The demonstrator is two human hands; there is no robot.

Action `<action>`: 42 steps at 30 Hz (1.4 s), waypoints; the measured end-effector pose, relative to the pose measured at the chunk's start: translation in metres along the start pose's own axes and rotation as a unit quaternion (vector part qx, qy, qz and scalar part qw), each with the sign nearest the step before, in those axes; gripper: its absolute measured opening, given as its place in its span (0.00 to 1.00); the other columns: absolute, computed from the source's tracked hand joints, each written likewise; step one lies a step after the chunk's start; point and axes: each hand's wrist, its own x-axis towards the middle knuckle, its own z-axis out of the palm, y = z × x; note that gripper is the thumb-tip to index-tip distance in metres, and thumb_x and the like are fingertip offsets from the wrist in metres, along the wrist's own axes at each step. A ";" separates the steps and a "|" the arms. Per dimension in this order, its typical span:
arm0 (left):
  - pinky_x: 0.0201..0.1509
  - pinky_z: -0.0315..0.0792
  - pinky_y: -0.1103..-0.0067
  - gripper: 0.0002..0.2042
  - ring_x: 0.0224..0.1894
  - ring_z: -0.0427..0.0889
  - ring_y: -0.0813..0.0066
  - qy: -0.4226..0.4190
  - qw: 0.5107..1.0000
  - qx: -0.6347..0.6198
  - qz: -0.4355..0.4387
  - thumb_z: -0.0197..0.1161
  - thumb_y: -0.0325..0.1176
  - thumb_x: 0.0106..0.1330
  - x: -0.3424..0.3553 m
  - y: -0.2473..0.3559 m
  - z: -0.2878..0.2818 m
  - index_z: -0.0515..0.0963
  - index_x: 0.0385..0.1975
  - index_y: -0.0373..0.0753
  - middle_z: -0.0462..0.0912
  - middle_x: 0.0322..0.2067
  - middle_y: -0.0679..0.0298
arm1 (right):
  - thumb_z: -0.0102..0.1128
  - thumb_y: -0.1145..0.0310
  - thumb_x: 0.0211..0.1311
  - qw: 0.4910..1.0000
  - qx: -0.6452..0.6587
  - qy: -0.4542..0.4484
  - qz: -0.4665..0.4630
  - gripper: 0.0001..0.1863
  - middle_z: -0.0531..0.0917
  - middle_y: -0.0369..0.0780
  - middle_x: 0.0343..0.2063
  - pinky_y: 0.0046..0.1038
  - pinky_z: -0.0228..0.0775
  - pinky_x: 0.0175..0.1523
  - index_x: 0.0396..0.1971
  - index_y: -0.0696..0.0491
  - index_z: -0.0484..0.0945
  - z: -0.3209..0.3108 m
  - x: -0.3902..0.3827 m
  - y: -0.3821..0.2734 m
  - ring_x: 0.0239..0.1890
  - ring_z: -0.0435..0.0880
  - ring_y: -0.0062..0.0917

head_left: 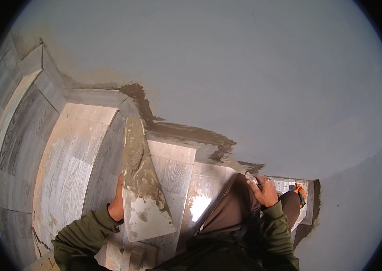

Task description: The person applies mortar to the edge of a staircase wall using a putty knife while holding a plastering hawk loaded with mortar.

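Note:
My left hand [116, 203] grips the left edge of a long, tapering off-white board [150, 224], its fingers hidden behind it. Wet grey-brown mortar [139, 168] covers the board's upper part. Lower right of that, my right hand [264, 190] is closed around the handle of a small putty knife [233, 163]. The knife's blade points up and left, at the wall just above the skirting tiles; whether it touches is hard to tell. A ragged band of fresh mortar [186, 132] runs along the top of the stepped skirting, up to near the blade.
A pale grey wall [245, 81] fills the far side. Wood-look tiled stairs [75, 158] descend from left to right, with skirting tiles [93, 95] along the wall. My bent knee [231, 198] is beside the right hand. An orange and black object [299, 194] lies lower right.

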 end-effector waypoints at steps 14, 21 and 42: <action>0.53 0.72 0.65 0.25 0.46 0.77 0.60 -0.027 0.998 0.002 -0.049 0.39 0.51 0.68 0.009 0.010 -0.008 0.65 0.54 0.38 0.74 0.46 0.56 | 0.59 0.61 0.54 0.989 0.137 0.026 0.059 0.15 0.81 0.48 0.29 0.35 0.70 0.36 0.34 0.57 0.79 0.010 -0.010 0.017 0.31 0.80 0.43; 0.53 0.72 0.64 0.25 0.46 0.77 0.59 0.018 0.992 0.047 -0.114 0.38 0.52 0.68 0.011 0.016 0.001 0.65 0.54 0.38 0.74 0.47 0.55 | 0.59 0.60 0.54 0.976 0.206 0.002 0.076 0.15 0.82 0.45 0.32 0.38 0.69 0.43 0.35 0.55 0.80 0.015 -0.012 0.001 0.36 0.79 0.43; 0.53 0.72 0.62 0.25 0.46 0.76 0.58 0.066 0.989 0.064 -0.118 0.38 0.52 0.68 0.027 -0.041 -0.094 0.64 0.55 0.38 0.73 0.48 0.55 | 0.61 0.62 0.53 0.966 0.236 0.046 0.095 0.14 0.82 0.45 0.33 0.35 0.72 0.41 0.34 0.56 0.79 0.064 -0.018 -0.065 0.36 0.81 0.40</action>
